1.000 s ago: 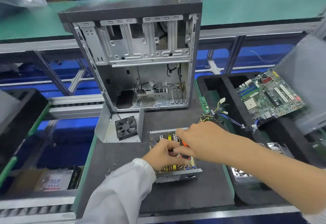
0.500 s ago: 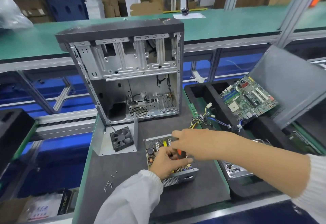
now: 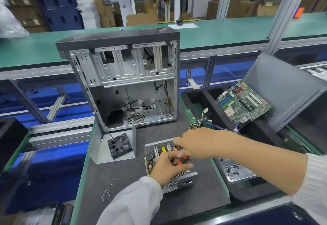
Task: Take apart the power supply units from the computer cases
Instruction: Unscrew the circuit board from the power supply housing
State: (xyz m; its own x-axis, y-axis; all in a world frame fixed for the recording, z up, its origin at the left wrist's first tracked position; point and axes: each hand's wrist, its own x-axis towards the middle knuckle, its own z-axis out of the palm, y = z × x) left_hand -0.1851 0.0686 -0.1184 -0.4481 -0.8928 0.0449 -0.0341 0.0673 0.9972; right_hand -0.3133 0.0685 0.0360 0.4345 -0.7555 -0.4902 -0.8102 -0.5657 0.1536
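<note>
Nearest, the opened power supply unit [image 3: 160, 155] is steadied on the mat by the left hand [image 3: 167, 167], fingers curled into it, while an orange-handled screwdriver [image 3: 182, 160] is gripped by the right hand [image 3: 192, 143]; behind, the stripped computer case [image 3: 123, 83] is left upright.

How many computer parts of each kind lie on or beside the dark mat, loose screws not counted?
Case: 1
Power supply: 1
Fan: 1
Motherboard: 1
Total: 4
</note>
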